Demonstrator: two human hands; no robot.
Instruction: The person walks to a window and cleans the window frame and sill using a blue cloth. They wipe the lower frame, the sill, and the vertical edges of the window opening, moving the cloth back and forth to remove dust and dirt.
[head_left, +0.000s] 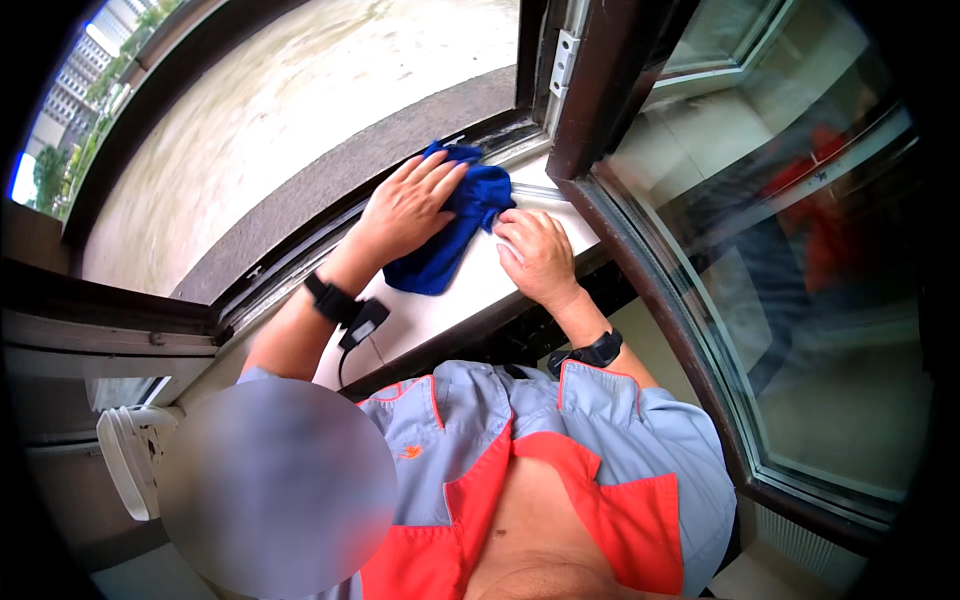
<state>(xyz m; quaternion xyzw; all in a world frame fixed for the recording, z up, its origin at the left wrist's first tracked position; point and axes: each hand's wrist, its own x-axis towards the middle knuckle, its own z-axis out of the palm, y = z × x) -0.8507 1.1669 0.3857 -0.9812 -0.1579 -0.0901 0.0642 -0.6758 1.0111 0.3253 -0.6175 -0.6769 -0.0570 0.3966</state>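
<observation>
A blue cloth (442, 247) lies bunched across the white windowsill (480, 277) and the dark track of the window frame (300, 259). My left hand (409, 202) rests over its upper left part, fingers stretched out and holding it against the frame. Beside the cloth's right edge is my right hand (536, 251), fingers curled, the fingertips at the fabric. Whether they pinch it is hard to see. Both wrists wear black straps, and from the left one hangs a small black device (364, 324) with a cable.
An open window sash (660, 285) with a dark frame stands close on my right, its glass reflecting. A white hinge (564, 64) joins it above. Outside the opening is a stone ledge (337, 176). A white plastic container (124, 461) stands at lower left.
</observation>
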